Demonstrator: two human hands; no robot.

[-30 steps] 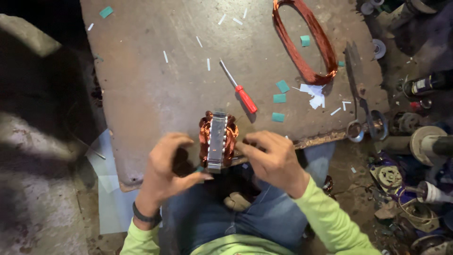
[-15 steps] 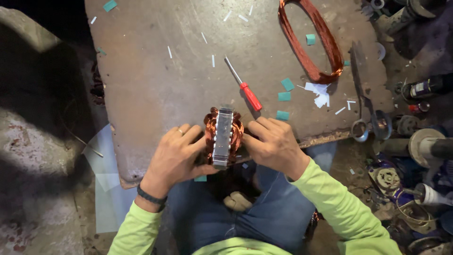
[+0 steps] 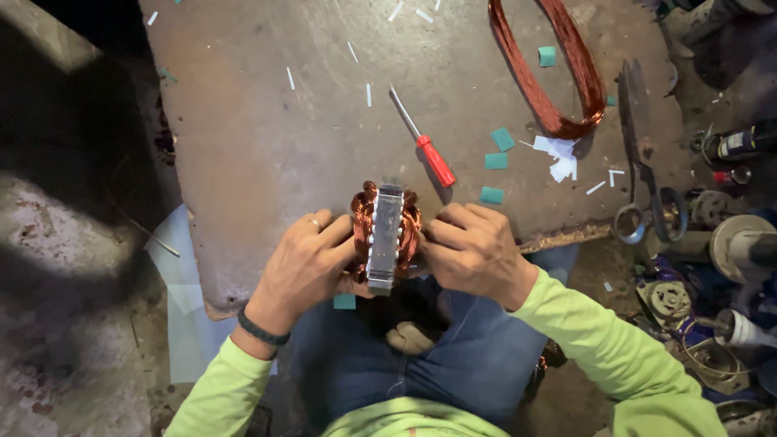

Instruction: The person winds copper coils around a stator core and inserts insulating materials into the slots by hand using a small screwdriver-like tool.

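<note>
step: working copper windings on motor stator [image 3: 384, 235] | left hand [image 3: 303, 267] and right hand [image 3: 473, 247] both clasp it | red-handled screwdriver [image 3: 425, 150] just beyond right hand | next: firm steady grip

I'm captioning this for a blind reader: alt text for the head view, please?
Two hands, left hand and right hand, grip a copper-wound motor stator on edge at the near rim of a worn metal table. Beyond lie a red-handled screwdriver, a copper wire coil and scissors.
</note>
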